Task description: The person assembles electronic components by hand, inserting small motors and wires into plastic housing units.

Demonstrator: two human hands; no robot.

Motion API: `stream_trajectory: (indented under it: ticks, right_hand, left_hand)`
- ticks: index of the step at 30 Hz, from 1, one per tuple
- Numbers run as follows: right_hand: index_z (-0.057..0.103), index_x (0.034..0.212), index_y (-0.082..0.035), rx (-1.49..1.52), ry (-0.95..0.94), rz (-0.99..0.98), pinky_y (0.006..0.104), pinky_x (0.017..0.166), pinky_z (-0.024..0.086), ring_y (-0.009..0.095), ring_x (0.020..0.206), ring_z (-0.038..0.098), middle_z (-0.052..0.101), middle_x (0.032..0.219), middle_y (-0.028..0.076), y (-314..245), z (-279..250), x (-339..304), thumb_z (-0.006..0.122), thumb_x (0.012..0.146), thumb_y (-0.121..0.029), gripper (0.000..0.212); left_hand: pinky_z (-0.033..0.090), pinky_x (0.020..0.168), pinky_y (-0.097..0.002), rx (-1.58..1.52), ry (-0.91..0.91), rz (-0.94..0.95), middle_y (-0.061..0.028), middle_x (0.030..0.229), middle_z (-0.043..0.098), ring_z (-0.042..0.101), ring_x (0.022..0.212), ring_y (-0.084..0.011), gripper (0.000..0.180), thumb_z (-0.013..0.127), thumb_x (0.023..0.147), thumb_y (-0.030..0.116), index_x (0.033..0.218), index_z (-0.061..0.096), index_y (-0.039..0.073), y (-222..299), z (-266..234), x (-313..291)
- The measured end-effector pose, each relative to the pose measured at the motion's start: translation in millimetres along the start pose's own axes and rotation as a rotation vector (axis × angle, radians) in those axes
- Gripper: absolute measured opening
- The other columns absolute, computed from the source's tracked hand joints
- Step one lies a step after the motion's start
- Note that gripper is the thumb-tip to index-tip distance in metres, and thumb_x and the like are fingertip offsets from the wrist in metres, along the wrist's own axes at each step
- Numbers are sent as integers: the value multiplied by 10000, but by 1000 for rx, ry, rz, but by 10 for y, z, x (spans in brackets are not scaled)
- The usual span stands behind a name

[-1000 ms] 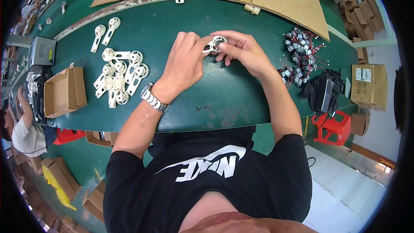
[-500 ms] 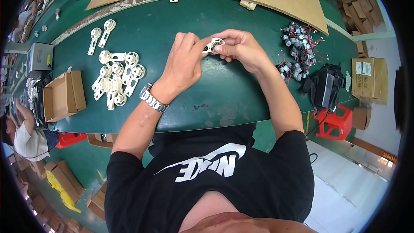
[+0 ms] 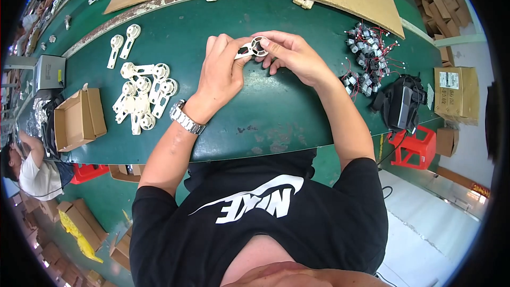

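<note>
A white plastic piece (image 3: 251, 50) with a round ring end and a slotted arm is held over the green table between my hands. My left hand (image 3: 220, 72) pinches the slotted arm between thumb and fingers. At the ring end, my right hand (image 3: 297, 57) presses its thumb on the dark centre, with the index finger along the far edge. Its other fingers curl loosely below. What fills the ring is partly hidden by the thumb. Left of my hands lies a pile of similar white pieces (image 3: 141, 104), with two more (image 3: 115, 50) set apart behind it.
Small motors with red wires (image 3: 369, 56) are heaped at the right, near a black device (image 3: 401, 103). Cardboard (image 3: 340, 0) at the far side bears more white parts. An open carton (image 3: 79, 119) stands at the left edge. Another person (image 3: 37, 172) sits further left.
Both hands have shifted slightly left with the white piece, which is turned so its ring and slot show more. The right hand's lower fingers have loosened from beneath it.
</note>
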State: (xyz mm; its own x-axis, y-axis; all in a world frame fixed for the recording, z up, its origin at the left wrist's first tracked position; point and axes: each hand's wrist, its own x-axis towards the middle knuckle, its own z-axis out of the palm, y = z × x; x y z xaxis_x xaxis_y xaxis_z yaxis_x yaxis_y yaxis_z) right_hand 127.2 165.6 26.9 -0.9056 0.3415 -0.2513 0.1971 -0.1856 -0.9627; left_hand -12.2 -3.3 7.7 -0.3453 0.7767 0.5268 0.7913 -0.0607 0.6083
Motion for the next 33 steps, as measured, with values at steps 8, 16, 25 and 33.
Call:
stream_trajectory:
  ticks: [8, 16, 25, 33]
  right_hand:
    - [689, 1359, -36, -37, -10, -24, 257, 654, 557, 109, 809, 657, 727, 977, 59, 15, -10, -3, 709, 1066, -301, 396]
    - [703, 1276, -38, -291, 110, -141, 206, 534, 465, 40, 722, 606, 697, 875, 11, 197, 32, 49, 693, 1049, -187, 272]
    - [671, 1373, -54, -81, -26, -48, 215, 541, 484, 67, 736, 615, 708, 944, 28, 53, 2, 36, 669, 1087, -249, 346]
    - [638, 1399, -55, -144, -31, -56, 218, 546, 487, 72, 762, 624, 715, 935, 38, 98, -12, 24, 671, 1075, -204, 358]
  left_hand:
    - [451, 833, -397, -20, -3, -8, -103, 960, 581, 523, 927, -303, 353, 728, 908, -19, 1248, 719, 74, 21, 1, -1]
    - [477, 827, -432, 18, -49, 41, -116, 993, 566, 522, 936, -330, 397, 706, 886, -53, 1265, 701, 67, 48, -13, -2]
    - [455, 833, -398, 26, 11, -1, -101, 960, 589, 521, 926, -305, 339, 737, 917, 7, 1248, 722, 76, -15, -17, -7]
    - [481, 823, -429, 36, -22, 37, -114, 985, 577, 533, 932, -331, 387, 715, 890, -45, 1260, 701, 67, 16, -19, 12]
